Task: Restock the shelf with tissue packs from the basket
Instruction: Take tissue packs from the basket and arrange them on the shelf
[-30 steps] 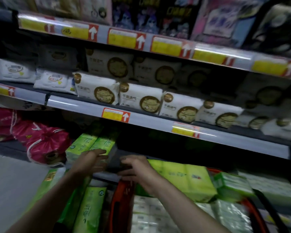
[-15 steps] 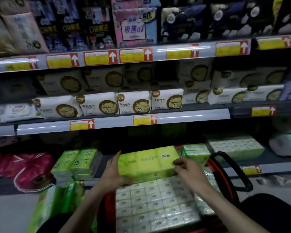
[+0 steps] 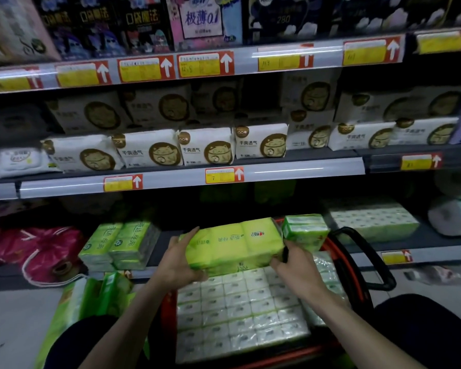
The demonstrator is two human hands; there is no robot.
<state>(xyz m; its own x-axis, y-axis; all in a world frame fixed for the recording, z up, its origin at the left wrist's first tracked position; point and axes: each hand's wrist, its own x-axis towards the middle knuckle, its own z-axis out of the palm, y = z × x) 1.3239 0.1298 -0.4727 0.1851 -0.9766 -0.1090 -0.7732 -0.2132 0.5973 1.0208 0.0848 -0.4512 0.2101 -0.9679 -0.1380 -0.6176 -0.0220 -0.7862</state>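
A wide yellow-green tissue pack (image 3: pixel 232 245) is held just above the red basket (image 3: pixel 341 265). My left hand (image 3: pixel 179 259) grips its left end and my right hand (image 3: pixel 297 265) grips its right end. Under it, a large clear-wrapped white tissue pack (image 3: pixel 237 315) fills the basket, and a small green pack (image 3: pixel 304 231) sits at the basket's far edge. Two green tissue packs (image 3: pixel 117 246) stand on the bottom shelf (image 3: pixel 160 249) to the left, with a dark gap beside them.
White packs with a cat logo (image 3: pixel 205 150) line the middle shelf. A pink drawstring bag (image 3: pixel 43 251) lies at lower left. More green packs (image 3: pixel 101 294) stand on the floor left of the basket. The black basket handle (image 3: pixel 370 259) juts right. Pale tissue bundles (image 3: pixel 373 222) fill the bottom shelf's right.
The view swung from the shelf's left part to the basket. Both hands took hold of the yellow-green pack and raised it slightly above the basket.
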